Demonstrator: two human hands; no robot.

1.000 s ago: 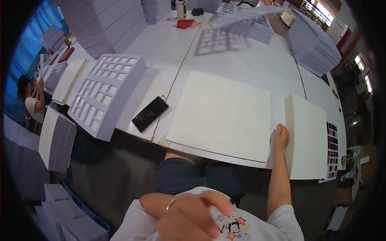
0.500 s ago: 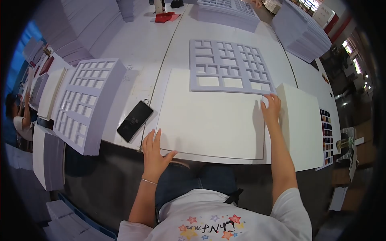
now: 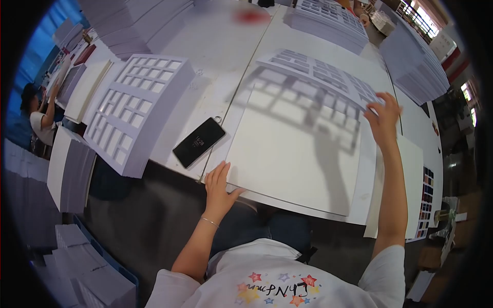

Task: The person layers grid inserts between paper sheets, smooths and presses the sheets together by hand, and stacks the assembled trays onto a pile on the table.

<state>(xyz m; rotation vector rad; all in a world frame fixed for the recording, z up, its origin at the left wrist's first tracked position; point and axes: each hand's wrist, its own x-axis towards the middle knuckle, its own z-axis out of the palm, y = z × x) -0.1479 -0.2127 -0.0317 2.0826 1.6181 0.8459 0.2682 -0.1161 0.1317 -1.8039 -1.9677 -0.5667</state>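
A broad white table point(image 3: 215, 66) spreads before a seated person; take the middle of the plain white board point(image 3: 287, 167) on it as the centre of a clock. Tall stacks of sheets point(image 3: 144, 28) rise between ten and eleven. The board lies flat near the person's edge of the table. At twelve to one, a white panel cut with window-like holes point(image 3: 314, 72) tilts, apparently clear of the board, its barred shadow falling across it. A thick block of similar panels point(image 3: 136, 115) stands at ten, and a pale slab point(image 3: 413, 174) lies between three and four, partly behind the right forearm. The right hand point(image 3: 384, 118), at two, has curved fingers at the panel's near right corner; whether they pinch it or have let go cannot be told. The left hand point(image 3: 218, 190), at eight, holds nothing, fingers spread beside the board's near left corner. A dark phone point(image 3: 199, 142) lies at nine. Good handling would likely mean gripping the panel by its solid border, sparing the slender bars, keeping its edges from scraping the board, and steadying that board with a light left palm.
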